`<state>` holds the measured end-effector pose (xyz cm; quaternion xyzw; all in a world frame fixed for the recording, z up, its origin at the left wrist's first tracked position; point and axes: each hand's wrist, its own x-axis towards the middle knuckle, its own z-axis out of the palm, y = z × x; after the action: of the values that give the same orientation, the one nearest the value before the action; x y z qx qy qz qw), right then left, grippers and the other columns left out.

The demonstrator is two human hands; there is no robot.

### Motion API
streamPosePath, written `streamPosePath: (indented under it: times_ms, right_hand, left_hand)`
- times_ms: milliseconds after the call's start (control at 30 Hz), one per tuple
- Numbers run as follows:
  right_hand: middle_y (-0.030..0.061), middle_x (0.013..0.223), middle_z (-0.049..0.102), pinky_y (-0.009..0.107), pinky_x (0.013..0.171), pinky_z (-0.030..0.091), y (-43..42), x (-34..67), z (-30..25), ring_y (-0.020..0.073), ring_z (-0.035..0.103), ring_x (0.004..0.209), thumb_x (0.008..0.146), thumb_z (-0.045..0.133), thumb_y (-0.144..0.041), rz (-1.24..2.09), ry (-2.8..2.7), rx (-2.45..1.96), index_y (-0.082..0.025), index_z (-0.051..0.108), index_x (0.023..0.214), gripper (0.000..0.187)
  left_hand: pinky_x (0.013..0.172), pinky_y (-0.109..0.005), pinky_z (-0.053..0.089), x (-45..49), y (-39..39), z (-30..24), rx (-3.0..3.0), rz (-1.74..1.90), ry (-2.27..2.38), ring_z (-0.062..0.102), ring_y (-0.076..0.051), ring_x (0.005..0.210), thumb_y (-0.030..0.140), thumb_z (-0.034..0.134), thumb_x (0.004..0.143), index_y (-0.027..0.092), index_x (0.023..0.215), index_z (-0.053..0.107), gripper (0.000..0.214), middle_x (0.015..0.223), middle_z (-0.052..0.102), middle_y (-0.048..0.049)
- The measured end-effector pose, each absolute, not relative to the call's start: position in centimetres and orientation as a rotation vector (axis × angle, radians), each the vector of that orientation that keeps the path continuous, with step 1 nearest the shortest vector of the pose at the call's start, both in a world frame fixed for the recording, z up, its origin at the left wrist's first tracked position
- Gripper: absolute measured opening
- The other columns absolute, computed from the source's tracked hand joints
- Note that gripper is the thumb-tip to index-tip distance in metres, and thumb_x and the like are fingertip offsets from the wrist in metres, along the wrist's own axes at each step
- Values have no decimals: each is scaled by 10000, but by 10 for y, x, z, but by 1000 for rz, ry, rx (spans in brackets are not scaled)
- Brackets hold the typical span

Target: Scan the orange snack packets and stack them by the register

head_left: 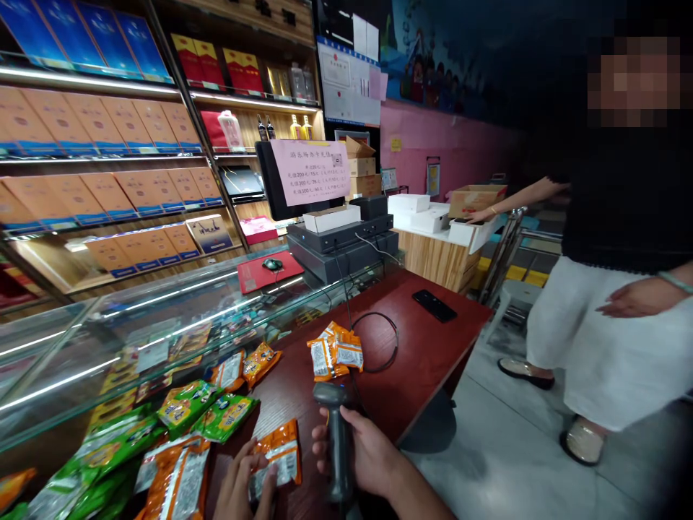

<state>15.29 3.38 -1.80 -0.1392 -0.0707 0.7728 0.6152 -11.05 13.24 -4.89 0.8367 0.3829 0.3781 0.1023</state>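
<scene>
We see the right hand [373, 455] low at the near edge of the dark red worktop [422, 347], its grip closed round the handle of a grey scanner [336, 433] whose head stands up and faces away from us. Just to its left, the left hand [238, 484] has its grip on the near edge of an orange packet [281, 451], which lies flat on the worktop close beside the scanner, printed label up. The scanner's head is not turned toward that label, so we judge this packet not yet read. Beyond the scanner a small heap of orange packets [336, 352] lies apart from the rest, beside a loop of black cable [379, 339]. We take these to be the ones already dealt with, though nothing in view proves it. Far more lies to the left: green packets [221, 415], a further pile of orange ones [176, 477] and two loose packets [246, 368] against the glass case [135, 325]. By that split, we judge only a small share done and most left. A black phone [434, 305] lies farther off on the worktop, the till [341, 242] stands behind it, and another person [611, 347] stands on the floor at the right, well apart from our hands.
</scene>
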Motion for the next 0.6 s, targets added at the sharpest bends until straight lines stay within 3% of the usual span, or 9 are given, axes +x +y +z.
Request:
streamPosePath:
  times_ms: [267, 600]
  right_hand:
    - [106, 1084, 822, 406, 880, 530, 33, 154, -19, 251, 782, 942, 845, 864, -511, 1760, -147, -373, -154, 677, 1277, 591]
    - [93, 1059, 814, 398, 881, 521, 33, 153, -17, 242, 770, 934, 839, 851, -535, 1760, -149, -388, -155, 694, 1255, 584]
  left_hand:
    - [987, -529, 641, -105, 124, -42, 2404, 1078, 1212, 730, -332, 1213, 514, 563, 1001, 257, 1118, 667, 301, 1315, 713, -142]
    - [999, -472, 644, -108, 128, -45, 2419, 1130, 1144, 730, -303, 1221, 512, 586, 987, 287, 1116, 681, 276, 1351, 727, -92]
